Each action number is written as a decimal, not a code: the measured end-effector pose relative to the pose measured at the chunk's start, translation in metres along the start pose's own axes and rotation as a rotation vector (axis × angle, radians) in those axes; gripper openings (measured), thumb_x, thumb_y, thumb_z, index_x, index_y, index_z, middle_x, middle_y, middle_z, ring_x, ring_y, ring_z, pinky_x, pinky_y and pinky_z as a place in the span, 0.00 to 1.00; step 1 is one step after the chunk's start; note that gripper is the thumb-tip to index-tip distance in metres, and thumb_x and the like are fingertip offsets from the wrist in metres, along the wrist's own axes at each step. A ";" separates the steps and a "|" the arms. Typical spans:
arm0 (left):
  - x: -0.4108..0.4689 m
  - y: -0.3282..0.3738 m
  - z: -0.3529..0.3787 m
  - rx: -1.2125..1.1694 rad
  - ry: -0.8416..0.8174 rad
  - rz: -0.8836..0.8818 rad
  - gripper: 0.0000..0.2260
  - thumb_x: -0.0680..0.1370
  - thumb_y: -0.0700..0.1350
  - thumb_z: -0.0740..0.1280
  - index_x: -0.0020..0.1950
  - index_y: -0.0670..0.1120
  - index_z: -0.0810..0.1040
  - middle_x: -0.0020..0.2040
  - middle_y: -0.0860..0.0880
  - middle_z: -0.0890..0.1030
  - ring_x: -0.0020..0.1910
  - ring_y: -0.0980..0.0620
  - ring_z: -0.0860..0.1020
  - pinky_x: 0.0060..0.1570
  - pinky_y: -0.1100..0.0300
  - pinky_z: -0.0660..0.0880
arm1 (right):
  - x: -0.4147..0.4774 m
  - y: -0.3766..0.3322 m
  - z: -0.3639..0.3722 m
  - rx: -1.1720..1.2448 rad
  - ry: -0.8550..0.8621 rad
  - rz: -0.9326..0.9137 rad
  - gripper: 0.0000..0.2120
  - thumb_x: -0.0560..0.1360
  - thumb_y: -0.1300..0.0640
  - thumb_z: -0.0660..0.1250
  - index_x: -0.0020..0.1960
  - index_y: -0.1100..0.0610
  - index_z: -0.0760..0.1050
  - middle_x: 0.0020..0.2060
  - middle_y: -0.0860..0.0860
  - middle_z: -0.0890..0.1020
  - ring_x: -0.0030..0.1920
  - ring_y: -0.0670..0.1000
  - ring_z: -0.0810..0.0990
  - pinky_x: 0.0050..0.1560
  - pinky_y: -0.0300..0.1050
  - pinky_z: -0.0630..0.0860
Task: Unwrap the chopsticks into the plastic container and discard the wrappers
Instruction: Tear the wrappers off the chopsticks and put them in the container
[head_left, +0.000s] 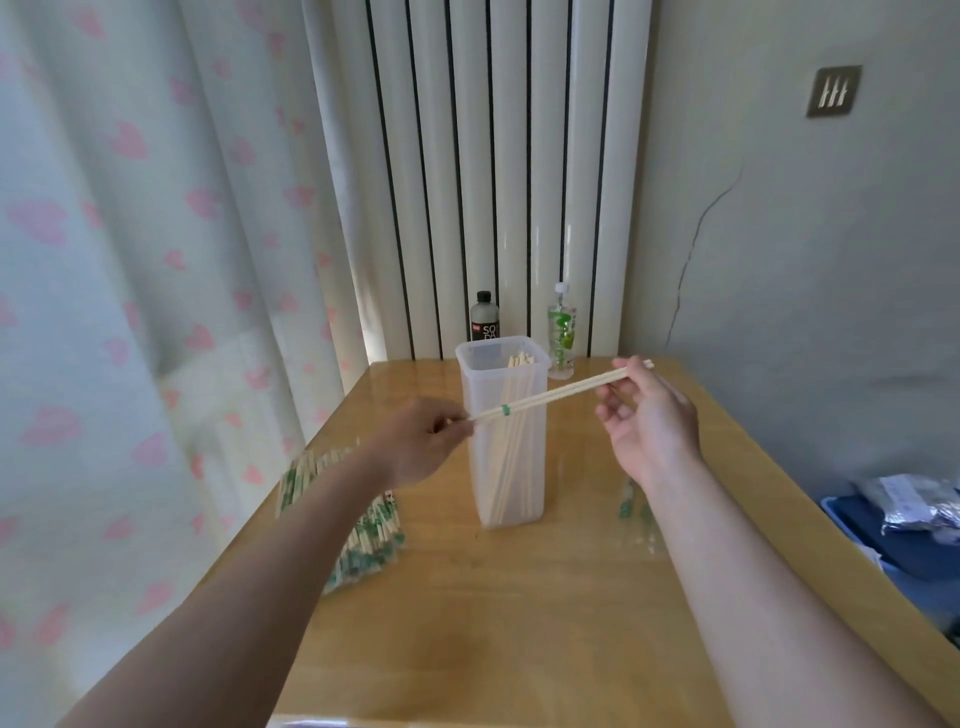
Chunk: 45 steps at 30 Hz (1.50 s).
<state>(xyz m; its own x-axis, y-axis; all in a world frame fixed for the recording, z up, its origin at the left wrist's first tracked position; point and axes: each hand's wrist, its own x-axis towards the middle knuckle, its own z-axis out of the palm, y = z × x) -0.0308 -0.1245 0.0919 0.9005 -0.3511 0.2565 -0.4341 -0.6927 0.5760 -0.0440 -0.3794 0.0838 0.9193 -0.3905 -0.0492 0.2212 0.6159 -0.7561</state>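
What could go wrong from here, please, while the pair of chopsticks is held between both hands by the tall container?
1. The chopstick pair is pinched only at its ends by the left hand and the right hand; a slip could drop it.
2. The plastic container is tall and narrow, so a knock from either hand might tip it.
3. A green band circles the pair and could go in with it.
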 end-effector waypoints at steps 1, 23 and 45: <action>0.000 -0.005 -0.005 -0.031 0.063 -0.042 0.12 0.83 0.46 0.65 0.42 0.44 0.81 0.29 0.51 0.72 0.25 0.59 0.66 0.30 0.63 0.65 | 0.002 -0.002 -0.002 0.026 0.021 -0.001 0.09 0.80 0.58 0.70 0.56 0.64 0.82 0.43 0.55 0.83 0.42 0.53 0.81 0.40 0.45 0.79; -0.007 -0.009 -0.012 -0.506 0.343 -0.193 0.08 0.82 0.49 0.66 0.53 0.49 0.85 0.27 0.52 0.67 0.22 0.57 0.61 0.23 0.64 0.59 | 0.021 -0.011 0.076 -0.609 -0.026 -0.518 0.11 0.81 0.56 0.68 0.43 0.61 0.82 0.34 0.55 0.81 0.31 0.47 0.79 0.38 0.51 0.81; 0.004 0.061 0.040 -0.572 0.035 -0.108 0.11 0.84 0.47 0.64 0.59 0.45 0.83 0.37 0.66 0.77 0.39 0.41 0.77 0.45 0.50 0.79 | 0.005 -0.012 0.023 -0.807 -0.458 -0.404 0.17 0.75 0.47 0.66 0.49 0.60 0.83 0.32 0.50 0.80 0.28 0.51 0.75 0.23 0.41 0.65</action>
<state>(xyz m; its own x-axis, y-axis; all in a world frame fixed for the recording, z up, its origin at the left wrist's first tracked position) -0.0549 -0.1939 0.0970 0.9436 -0.2691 0.1929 -0.2661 -0.2695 0.9255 -0.0343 -0.3734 0.1079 0.8982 -0.0625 0.4350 0.4132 -0.2168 -0.8844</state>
